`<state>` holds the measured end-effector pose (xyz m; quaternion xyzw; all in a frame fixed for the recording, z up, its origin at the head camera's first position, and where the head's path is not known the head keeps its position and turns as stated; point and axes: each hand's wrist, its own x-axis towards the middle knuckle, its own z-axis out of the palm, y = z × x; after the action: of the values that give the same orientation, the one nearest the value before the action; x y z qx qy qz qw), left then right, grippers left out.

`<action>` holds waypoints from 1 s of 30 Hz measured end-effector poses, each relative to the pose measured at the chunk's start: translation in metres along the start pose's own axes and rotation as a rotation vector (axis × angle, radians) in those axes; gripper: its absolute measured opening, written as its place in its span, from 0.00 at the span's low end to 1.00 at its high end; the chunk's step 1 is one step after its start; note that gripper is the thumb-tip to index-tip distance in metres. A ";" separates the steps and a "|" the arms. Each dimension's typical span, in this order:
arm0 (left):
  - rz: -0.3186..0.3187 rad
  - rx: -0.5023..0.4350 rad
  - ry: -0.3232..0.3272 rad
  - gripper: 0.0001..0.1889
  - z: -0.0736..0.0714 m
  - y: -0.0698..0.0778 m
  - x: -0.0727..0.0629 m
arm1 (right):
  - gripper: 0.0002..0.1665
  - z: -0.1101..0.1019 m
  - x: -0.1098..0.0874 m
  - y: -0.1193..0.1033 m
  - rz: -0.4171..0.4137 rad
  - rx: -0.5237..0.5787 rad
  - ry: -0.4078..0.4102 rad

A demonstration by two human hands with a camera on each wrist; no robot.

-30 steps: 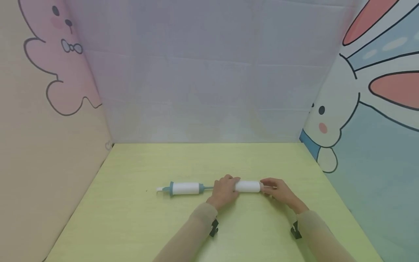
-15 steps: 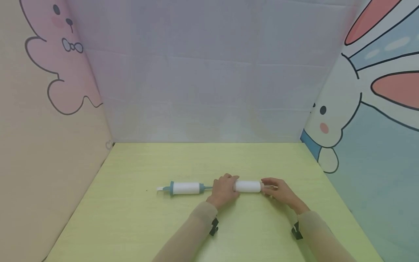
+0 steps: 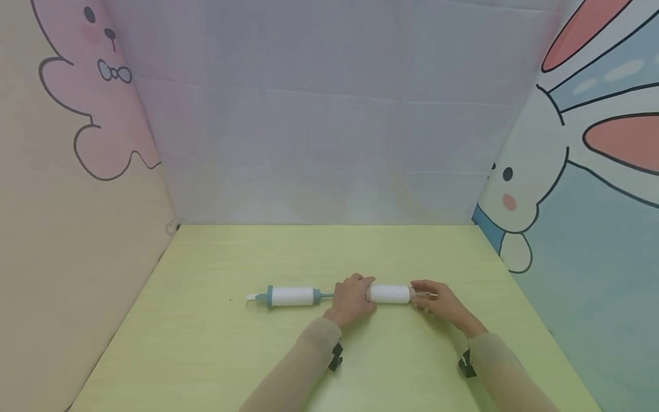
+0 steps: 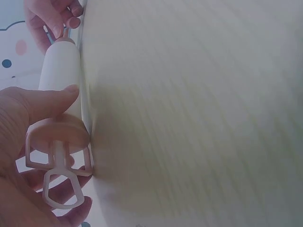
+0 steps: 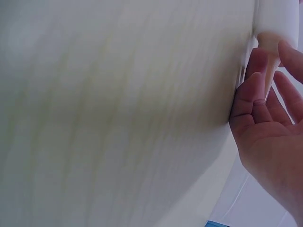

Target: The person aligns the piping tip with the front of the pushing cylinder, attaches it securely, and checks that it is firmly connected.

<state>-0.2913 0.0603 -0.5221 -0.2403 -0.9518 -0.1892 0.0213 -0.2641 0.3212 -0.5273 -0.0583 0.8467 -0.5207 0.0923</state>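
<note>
A dessert decorating syringe with a white barrel (image 3: pixel 389 294) and pinkish end parts lies sideways on the table. My left hand (image 3: pixel 352 297) holds its handle end; in the left wrist view the thumb lies over the white barrel, near a pink collar (image 4: pixel 57 132) with side loops and a pale plunger ring (image 4: pixel 63 189). At the other end, my right hand (image 3: pixel 441 303) has its fingers and thumb around the tapered nozzle (image 5: pixel 270 75). A second such syringe (image 3: pixel 292 296), white with blue-green ends, lies left of my left hand, which partly hides its thin end.
The pale yellow-green table (image 3: pixel 206 355) runs to a whitish back curtain (image 3: pixel 319 143). Side panels with a pink cartoon animal (image 3: pixel 110 126) and a rabbit (image 3: pixel 530 189) border it left and right.
</note>
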 end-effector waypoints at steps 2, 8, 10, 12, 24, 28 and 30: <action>-0.001 0.000 0.002 0.33 0.000 -0.001 0.000 | 0.29 0.000 0.000 -0.001 -0.008 0.002 -0.002; -0.005 0.001 -0.001 0.33 0.000 0.000 -0.002 | 0.30 -0.001 -0.003 -0.003 -0.028 -0.006 -0.010; -0.010 -0.001 -0.008 0.33 0.000 0.000 -0.002 | 0.31 -0.001 -0.004 -0.003 -0.042 -0.024 -0.006; -0.014 -0.003 -0.016 0.34 0.000 0.001 -0.002 | 0.31 -0.001 -0.005 -0.003 -0.060 -0.039 -0.001; -0.005 -0.002 0.015 0.38 -0.007 -0.001 -0.003 | 0.34 0.000 -0.004 0.002 -0.050 -0.022 0.010; 0.008 -0.018 0.062 0.40 -0.017 -0.008 -0.007 | 0.40 -0.002 -0.008 0.002 -0.023 -0.007 -0.004; 0.016 -0.045 0.094 0.39 -0.023 -0.014 -0.011 | 0.42 -0.003 -0.009 0.002 -0.008 -0.012 -0.004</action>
<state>-0.2890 0.0349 -0.5072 -0.2390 -0.9434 -0.2215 0.0621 -0.2564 0.3262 -0.5272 -0.0633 0.8494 -0.5158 0.0917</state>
